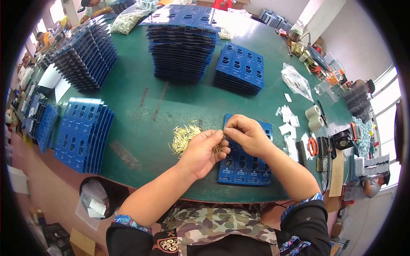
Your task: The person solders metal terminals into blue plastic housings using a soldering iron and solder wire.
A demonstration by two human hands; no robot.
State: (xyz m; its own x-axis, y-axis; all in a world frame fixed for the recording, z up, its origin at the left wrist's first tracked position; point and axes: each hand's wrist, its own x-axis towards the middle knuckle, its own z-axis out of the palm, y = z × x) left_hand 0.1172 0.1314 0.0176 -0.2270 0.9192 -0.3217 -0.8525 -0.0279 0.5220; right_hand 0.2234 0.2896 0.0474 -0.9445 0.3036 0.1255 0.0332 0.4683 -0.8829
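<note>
My left hand (200,154) is closed, its fingers curled around a few thin brass-coloured pins (217,148). My right hand (250,135) pinches thumb against forefinger, right at the left hand's fingertips. Whatever sits in that pinch is too small to make out. Both hands hover over the left part of a blue circuit board panel (244,176), partly hiding it. The panel lies flat near the table's front edge and has rows of dark cut-outs. Beside my left hand lies a loose heap of brass-coloured pins (183,140).
Stacks of blue panels stand at the back middle (181,55), back right (240,68), back left (85,55) and left (83,134) of the green table (141,115). Rightward are tape rolls (314,117), orange-handled scissors (313,146) and a plastic bag (296,81). A black bin (113,192) stands front left.
</note>
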